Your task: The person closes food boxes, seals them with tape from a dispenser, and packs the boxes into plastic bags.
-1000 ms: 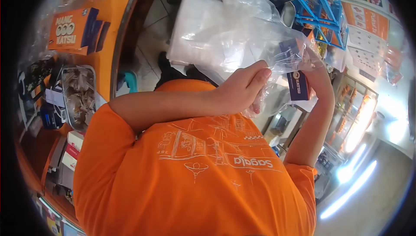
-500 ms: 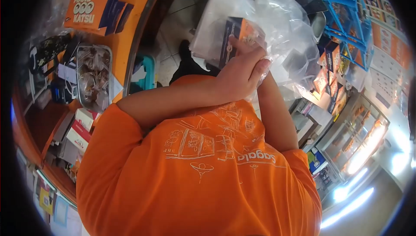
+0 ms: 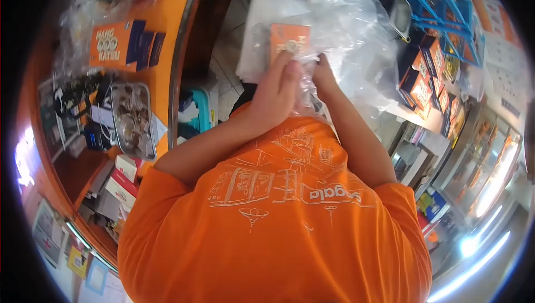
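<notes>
A small orange box (image 3: 291, 37) with pale print lies inside a clear plastic bag (image 3: 306, 83) in front of my shirt. My left hand (image 3: 274, 92) is closed on the near end of the box through the film, thumb on top. To its right, my right hand (image 3: 325, 78) grips the side of the bag, its fingertips partly hidden by plastic. Large translucent plastic sheets or bags (image 3: 351, 30) spread beneath and beyond both hands.
On the orange counter (image 3: 167, 30) at left stand orange and navy boxes (image 3: 114, 44) and a metal tray (image 3: 134, 119) of wrapped items. A teal bin (image 3: 199, 111) is below the counter. At right are a blue rack (image 3: 440, 8) and more boxes (image 3: 418, 88).
The box has turned from its dark side to its orange face and shifted left. My left hand has moved left, off my right hand, which now shows separately.
</notes>
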`<control>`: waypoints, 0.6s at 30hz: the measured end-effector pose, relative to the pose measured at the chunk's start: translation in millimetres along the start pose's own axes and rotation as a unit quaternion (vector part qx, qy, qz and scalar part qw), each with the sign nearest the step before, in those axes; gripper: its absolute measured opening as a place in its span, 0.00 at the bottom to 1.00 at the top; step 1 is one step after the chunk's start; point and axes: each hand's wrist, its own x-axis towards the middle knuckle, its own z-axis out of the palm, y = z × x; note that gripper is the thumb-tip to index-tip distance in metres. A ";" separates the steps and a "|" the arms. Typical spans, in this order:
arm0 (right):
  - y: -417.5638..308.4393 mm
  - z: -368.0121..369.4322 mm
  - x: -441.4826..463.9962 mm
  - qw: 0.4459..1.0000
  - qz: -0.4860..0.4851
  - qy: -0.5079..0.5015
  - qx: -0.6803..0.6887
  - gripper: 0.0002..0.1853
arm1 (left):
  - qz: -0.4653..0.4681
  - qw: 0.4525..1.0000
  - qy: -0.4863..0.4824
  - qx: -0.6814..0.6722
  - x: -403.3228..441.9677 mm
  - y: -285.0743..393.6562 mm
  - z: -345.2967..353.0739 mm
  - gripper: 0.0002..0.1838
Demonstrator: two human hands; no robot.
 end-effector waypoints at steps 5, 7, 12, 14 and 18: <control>-35.1 -33.5 -56.0 0.982 -0.108 -0.075 -0.133 0.33 | 0.073 0.986 0.107 0.106 3.3 -8.0 -18.5 0.16; -75.8 -74.9 -119.9 0.947 -0.155 -0.116 -0.255 0.30 | -0.085 0.986 0.142 0.006 0.0 17.9 -19.2 0.19; -62.0 -243.1 -163.3 0.875 -0.319 -0.310 0.194 0.26 | -0.119 0.957 0.177 0.194 14.9 46.9 -14.3 0.25; -50.2 -317.4 -141.3 0.946 -0.294 -0.122 0.060 0.32 | -0.150 0.929 0.204 0.271 16.1 57.7 -4.8 0.31; 7.7 -401.6 -64.1 0.766 -0.189 0.174 -0.590 0.62 | -0.188 0.855 0.266 0.404 17.1 60.5 -3.5 0.34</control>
